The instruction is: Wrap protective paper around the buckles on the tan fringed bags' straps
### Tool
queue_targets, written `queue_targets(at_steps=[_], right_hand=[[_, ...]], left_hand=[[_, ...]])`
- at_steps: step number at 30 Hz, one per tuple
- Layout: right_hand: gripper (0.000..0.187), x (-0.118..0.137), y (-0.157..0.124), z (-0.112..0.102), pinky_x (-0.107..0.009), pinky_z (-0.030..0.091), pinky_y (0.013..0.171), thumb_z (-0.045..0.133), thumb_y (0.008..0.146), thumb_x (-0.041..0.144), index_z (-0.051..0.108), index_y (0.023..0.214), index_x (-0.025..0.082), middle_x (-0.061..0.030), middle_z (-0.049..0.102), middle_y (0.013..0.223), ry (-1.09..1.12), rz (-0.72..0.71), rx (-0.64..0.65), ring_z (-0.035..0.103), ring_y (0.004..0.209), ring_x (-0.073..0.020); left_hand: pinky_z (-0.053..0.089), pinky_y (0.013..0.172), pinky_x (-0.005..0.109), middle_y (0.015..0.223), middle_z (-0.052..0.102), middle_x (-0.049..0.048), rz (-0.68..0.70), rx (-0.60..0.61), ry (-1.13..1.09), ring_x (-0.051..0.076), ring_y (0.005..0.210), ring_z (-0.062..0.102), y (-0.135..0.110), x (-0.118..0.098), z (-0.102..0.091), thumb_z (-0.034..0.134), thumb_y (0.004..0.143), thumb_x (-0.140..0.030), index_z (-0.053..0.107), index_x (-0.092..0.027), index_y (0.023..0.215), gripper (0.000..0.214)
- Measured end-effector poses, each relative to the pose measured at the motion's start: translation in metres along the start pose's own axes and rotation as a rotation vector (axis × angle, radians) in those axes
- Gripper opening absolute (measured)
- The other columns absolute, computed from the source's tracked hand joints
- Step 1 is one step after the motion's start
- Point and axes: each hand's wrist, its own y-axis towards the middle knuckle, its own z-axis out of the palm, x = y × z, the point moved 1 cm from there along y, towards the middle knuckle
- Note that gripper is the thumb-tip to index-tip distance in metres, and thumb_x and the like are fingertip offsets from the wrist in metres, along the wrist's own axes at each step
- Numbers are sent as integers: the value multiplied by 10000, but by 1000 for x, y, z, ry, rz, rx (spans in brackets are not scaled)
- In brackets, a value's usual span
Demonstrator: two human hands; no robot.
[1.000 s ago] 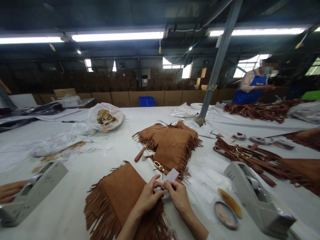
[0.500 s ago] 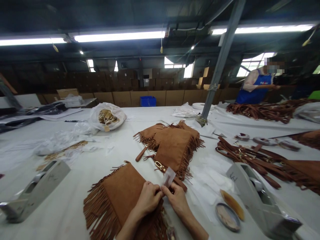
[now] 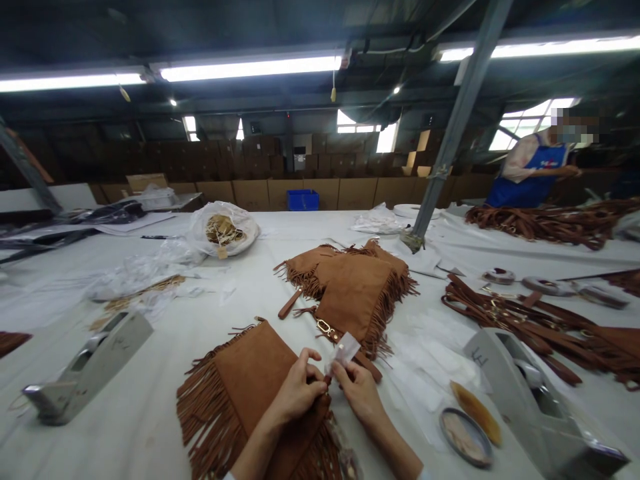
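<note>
A brown suede bag with long fringe [image 3: 255, 373] lies flat in front of me. My left hand [image 3: 297, 387] rests over its right edge, thumb and a finger pinching a small brown piece at the bag's corner while the index finger is lifted. Beside it, my right hand [image 3: 357, 393] pinches a small clear plastic sleeve [image 3: 345, 348] by its lower end. The two hands' fingertips nearly meet. Just beyond lie more fringed bags in a pile [image 3: 350, 287], with a gold clasp [image 3: 326, 327] at the near edge.
Grey tape dispensers stand left [image 3: 90, 367] and right [image 3: 535, 393]. A round dish [image 3: 465, 437] sits at right near brown straps [image 3: 505, 320]. A plastic bag of tags [image 3: 225, 230] and a metal post [image 3: 450, 140] are farther back. A co-worker in a blue apron [image 3: 535, 173] stands far right.
My left index finger has lifted away from the thumb. The plastic sleeve in my right hand has shifted slightly. The whole view has moved a little to the left.
</note>
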Motion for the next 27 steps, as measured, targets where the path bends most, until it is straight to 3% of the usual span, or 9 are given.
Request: queue_targets(at_steps=[5,9,13,15,19,23,27], right_hand=[[397,-2,-10,5,-268,371,554,529,779,512,576,597,162,-18,597,594,-122,-27,56,526,603,-173],[332,-9,-19,8,-282,393,566,515,793,450,599,645,166,-30,614,618,-138,-21,115,552,618,-196],[252,-12,-29,8,-312,445,696,505,807,369,654,742,177,-62,675,772,-150,-106,155,598,751,-225],[222,-12,-33,7,-319,449,731,506,804,335,666,814,182,-63,684,819,-134,-115,185,600,781,-223],[312,-11,-29,1,-272,443,621,581,755,395,639,975,180,-29,672,790,41,10,254,580,687,-178],[496,-17,-13,-5,-216,298,423,615,655,628,632,820,160,26,561,580,202,233,183,430,454,-98],[500,-27,-8,-4,-200,182,378,676,586,639,575,724,169,67,473,471,328,351,94,324,377,-61]], left_hand=[[415,612,227,644,562,-76,10,-38,62,118,605,530,-1,8,1,525,641,-54,399,-207,1052,456],[427,797,291,735,623,-24,26,-13,227,161,760,581,-3,2,-2,535,657,-72,481,-171,1165,520],[357,945,370,814,669,43,124,-14,561,220,871,579,-3,-4,-5,543,768,-215,671,-179,877,172],[343,966,382,811,664,55,166,-33,654,230,886,577,-3,0,-6,539,794,-242,669,-191,732,153],[302,1008,404,733,636,52,209,-73,740,222,849,583,-4,12,-5,523,820,-209,595,-197,627,206],[325,979,395,750,633,35,254,2,769,203,818,570,-10,9,-2,509,834,-201,569,-199,691,155],[220,1064,418,743,632,-15,226,74,746,168,772,570,-16,2,-1,565,788,-185,599,-211,840,67]])
